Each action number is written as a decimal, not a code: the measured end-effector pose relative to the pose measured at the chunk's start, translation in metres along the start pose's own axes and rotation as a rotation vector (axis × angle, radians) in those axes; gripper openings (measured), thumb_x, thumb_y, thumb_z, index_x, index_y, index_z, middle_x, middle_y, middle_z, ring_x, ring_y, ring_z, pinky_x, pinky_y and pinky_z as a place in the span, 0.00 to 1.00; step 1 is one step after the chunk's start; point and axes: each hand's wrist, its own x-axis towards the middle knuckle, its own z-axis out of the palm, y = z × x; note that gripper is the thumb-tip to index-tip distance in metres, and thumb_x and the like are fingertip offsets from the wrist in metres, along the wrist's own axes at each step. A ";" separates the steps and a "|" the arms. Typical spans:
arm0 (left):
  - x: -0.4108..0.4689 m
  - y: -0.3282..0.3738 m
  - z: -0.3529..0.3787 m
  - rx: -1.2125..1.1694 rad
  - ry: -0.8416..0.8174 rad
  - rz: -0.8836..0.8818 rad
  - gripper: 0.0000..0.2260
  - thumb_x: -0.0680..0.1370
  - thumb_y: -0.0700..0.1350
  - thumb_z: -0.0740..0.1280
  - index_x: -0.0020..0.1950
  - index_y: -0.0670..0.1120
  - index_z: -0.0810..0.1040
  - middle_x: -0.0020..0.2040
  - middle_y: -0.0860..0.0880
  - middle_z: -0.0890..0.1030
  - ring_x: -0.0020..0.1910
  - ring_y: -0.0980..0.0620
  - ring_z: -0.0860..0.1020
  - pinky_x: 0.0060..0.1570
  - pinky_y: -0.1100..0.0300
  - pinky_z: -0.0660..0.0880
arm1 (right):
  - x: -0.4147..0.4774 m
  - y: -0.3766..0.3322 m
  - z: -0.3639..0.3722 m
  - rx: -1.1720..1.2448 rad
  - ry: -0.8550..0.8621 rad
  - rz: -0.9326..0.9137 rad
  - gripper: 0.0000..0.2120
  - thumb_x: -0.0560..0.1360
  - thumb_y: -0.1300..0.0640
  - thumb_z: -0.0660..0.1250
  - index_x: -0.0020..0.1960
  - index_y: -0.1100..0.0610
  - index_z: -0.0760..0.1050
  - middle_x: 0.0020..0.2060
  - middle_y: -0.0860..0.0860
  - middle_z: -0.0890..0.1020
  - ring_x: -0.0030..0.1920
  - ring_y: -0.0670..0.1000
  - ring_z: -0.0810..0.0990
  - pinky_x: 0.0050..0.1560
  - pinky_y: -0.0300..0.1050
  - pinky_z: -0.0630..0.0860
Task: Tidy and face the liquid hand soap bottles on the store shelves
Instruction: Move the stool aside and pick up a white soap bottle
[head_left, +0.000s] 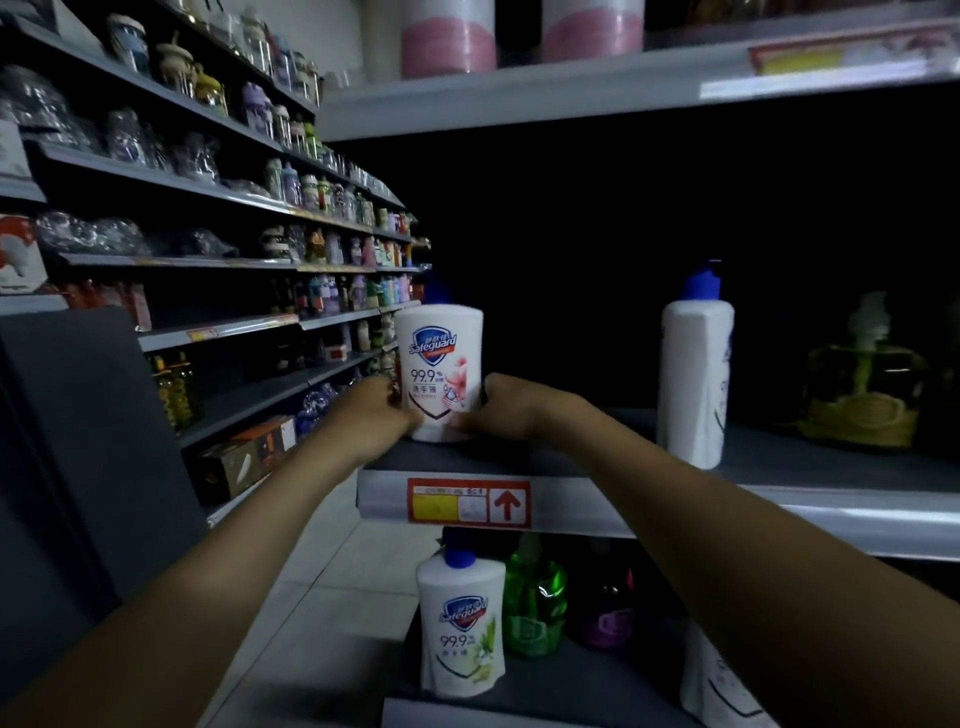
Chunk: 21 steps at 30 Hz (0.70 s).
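A white Safeguard soap bottle with a pink flower label stands upright at the left front corner of the middle shelf, label facing me. My left hand grips its lower left side and my right hand grips its lower right side. A second white bottle with a blue pump stands further right on the same shelf, turned sideways. On the shelf below, a white Safeguard bottle with a green leaf label faces forward.
A yellow-green pump bottle sits deep at the right of the middle shelf. Green and purple bottles stand on the lower shelf. A red price tag marks the shelf edge. Stocked shelves line the aisle at left.
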 end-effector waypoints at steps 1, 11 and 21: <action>-0.006 0.009 0.002 0.090 0.129 0.041 0.11 0.74 0.41 0.68 0.56 0.49 0.77 0.54 0.49 0.80 0.51 0.48 0.78 0.50 0.57 0.73 | -0.010 -0.003 -0.003 -0.033 0.075 -0.021 0.17 0.76 0.53 0.69 0.63 0.57 0.74 0.59 0.55 0.80 0.56 0.53 0.79 0.56 0.46 0.75; -0.043 0.115 0.079 -0.254 -0.029 0.365 0.13 0.75 0.45 0.68 0.60 0.49 0.75 0.48 0.50 0.82 0.44 0.55 0.78 0.42 0.65 0.72 | -0.155 0.073 -0.083 0.162 1.199 -0.258 0.09 0.76 0.65 0.62 0.53 0.56 0.76 0.44 0.48 0.80 0.42 0.42 0.76 0.42 0.24 0.67; -0.031 0.129 0.136 -0.201 -0.424 0.308 0.28 0.66 0.57 0.74 0.64 0.51 0.73 0.61 0.51 0.80 0.59 0.54 0.78 0.64 0.51 0.72 | -0.122 0.138 -0.095 0.472 0.170 0.035 0.23 0.68 0.70 0.68 0.59 0.52 0.71 0.54 0.52 0.82 0.52 0.46 0.80 0.50 0.39 0.78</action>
